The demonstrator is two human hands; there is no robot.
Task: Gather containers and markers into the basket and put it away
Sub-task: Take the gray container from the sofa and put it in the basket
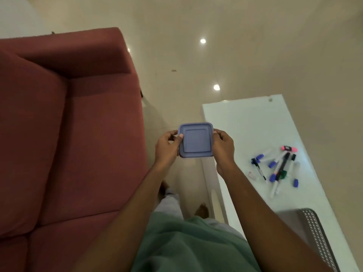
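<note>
Both hands grip one blue-lidded square container [195,140] in mid-air, above the floor gap between red sofa [68,124] and white table [245,124]. Left hand [168,147] clamps the left edge, thumb on the lid; right hand [223,147] clamps the right edge. Markers [277,167] lie in a loose heap near the tabletop's right edge (caps blue, pink, black, green). Basket [316,232] sits at the tabletop's near end, partly out of view.
</note>
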